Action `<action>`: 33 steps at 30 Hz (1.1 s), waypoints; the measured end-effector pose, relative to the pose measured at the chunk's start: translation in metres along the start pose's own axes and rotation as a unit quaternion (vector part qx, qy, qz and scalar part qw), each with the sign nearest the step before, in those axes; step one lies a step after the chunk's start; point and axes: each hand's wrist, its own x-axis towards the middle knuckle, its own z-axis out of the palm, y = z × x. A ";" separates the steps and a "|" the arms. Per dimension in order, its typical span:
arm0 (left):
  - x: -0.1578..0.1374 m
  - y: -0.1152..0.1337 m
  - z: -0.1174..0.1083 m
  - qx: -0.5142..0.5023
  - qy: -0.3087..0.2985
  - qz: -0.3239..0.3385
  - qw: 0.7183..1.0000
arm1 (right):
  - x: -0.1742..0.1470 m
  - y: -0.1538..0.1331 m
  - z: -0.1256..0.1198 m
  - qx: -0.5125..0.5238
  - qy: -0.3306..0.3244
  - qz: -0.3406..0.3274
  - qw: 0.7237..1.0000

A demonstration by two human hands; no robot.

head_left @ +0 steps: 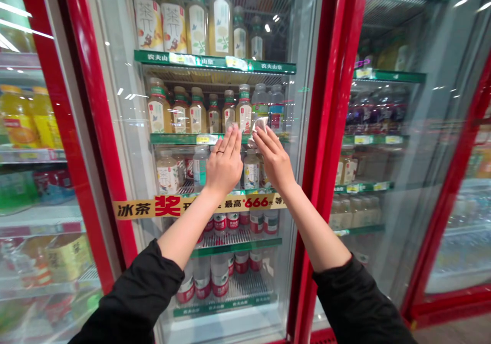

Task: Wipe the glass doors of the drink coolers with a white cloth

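Observation:
My left hand [225, 162] is raised in front of a glass refrigerator door [297, 129], its fingers stretched out and lying flat toward the glass. A ring shows on one finger. Beside it, my right hand [276, 161] presses a crumpled white cloth or tissue [261, 123] against the pane, with the fingers laid over it. Behind the glass, bottles of tea drinks [195, 114] stand on the shelf level with my hands. A yellow printed strip [138, 209] runs across the door below both hands, partly covered by my forearms.
Red door frames [333, 129] border the pane on both sides. More drink bottles [220, 277] with red labels stand on the lower shelves. To the left, another cooler holds yellow bottles [19, 119]; to the right, a further door shows shelves of dark bottles [376, 111].

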 end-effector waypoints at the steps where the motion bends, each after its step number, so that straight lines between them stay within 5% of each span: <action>1: 0.000 0.002 0.002 0.006 0.000 0.003 1.000 | -0.009 0.002 -0.003 0.002 -0.008 -0.014 1.000; 6: -0.001 0.008 0.014 0.030 0.006 0.031 0.999 | -0.034 0.023 -0.016 -0.014 0.008 0.017 1.000; 11: -0.002 0.009 0.021 0.054 0.030 0.036 0.997 | 0.001 0.023 -0.005 -0.033 0.056 0.098 0.993; 14: -0.002 0.008 0.021 0.056 0.030 0.038 0.997 | 0.008 0.010 -0.002 -0.024 0.024 0.071 0.997; 19: -0.002 0.008 0.020 0.034 0.023 0.031 0.999 | -0.025 0.015 -0.019 -0.030 -0.034 0.038 0.998; 26: -0.003 0.008 0.020 0.041 0.036 0.033 0.998 | -0.001 0.043 -0.014 -0.062 0.074 0.154 0.983; 29: -0.003 0.008 0.020 0.040 0.027 0.031 0.998 | 0.006 0.042 -0.015 -0.056 0.059 0.125 0.989; 33: -0.002 0.009 0.019 0.017 0.011 0.015 1.000 | -0.025 0.044 -0.032 -0.055 -0.023 0.046 0.997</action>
